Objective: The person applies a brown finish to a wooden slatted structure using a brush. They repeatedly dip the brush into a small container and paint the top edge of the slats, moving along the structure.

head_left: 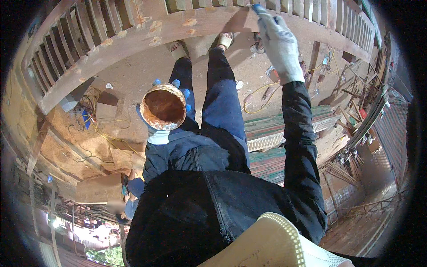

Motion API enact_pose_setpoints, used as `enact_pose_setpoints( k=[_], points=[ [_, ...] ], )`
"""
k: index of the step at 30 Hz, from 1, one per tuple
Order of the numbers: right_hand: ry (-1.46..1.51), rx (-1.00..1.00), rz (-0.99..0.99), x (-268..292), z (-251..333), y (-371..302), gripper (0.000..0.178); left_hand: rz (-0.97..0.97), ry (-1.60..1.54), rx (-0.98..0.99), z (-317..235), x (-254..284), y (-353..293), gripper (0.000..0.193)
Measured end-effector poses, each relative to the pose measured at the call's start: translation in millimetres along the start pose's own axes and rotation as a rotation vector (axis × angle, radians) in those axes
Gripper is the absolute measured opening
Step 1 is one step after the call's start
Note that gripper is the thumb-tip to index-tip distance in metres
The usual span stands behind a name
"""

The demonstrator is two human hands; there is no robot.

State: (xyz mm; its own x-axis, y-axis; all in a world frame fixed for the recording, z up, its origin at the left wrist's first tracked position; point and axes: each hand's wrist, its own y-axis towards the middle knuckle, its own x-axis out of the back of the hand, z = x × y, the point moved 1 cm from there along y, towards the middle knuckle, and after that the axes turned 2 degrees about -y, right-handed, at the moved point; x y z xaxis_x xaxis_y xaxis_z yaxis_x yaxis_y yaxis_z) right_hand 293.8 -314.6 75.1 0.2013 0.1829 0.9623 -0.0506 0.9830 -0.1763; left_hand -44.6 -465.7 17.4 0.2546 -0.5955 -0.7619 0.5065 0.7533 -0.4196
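Note:
My left hand (158, 136), in a white glove with blue fingertips, is wrapped round a round pot (151, 123) in front of my waist. Its pale rim is crusted with brown, and reddish-brown stuff coats the inside. At the far side my right arm is stretched out to a long curved-looking wooden railing (209, 21). The gloved right hand (276, 40) is closed at the railing's slats, its blue tip by the wood. Whatever its fingers hold, if anything, is hidden. Lighter patches mark the railing's broad rail on the left.
My sandalled feet (180, 51) stand close to the rail. Cables (104, 133) and a cardboard piece (106, 105) lie on the left floor; a yellow hose (251, 109) lies on the right. Stacked slats (271, 142) are beside my legs. Another person (133, 189) is low at the left.

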Motion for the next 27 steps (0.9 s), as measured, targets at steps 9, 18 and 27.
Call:
enact_pose_setpoints(
  k=[9, 18, 27],
  points=[
    [0.255, -0.099, -0.119, -1.5, -30.7, -23.8, 0.038, 0.004, 0.091, -0.001, -1.4, 5.8, -1.8, 0.06],
    [0.079, -0.042, -0.053, -21.7, -30.2, -27.5, 0.032, 0.064, 0.049, 0.071, 12.4, -1.8, 9.3, 0.061],
    [-0.02, -0.05, -0.03, -21.4, -30.7, -27.1, 0.041, 0.036, 0.027, 0.085, 16.2, -9.0, 11.0, 0.062]
  ],
)
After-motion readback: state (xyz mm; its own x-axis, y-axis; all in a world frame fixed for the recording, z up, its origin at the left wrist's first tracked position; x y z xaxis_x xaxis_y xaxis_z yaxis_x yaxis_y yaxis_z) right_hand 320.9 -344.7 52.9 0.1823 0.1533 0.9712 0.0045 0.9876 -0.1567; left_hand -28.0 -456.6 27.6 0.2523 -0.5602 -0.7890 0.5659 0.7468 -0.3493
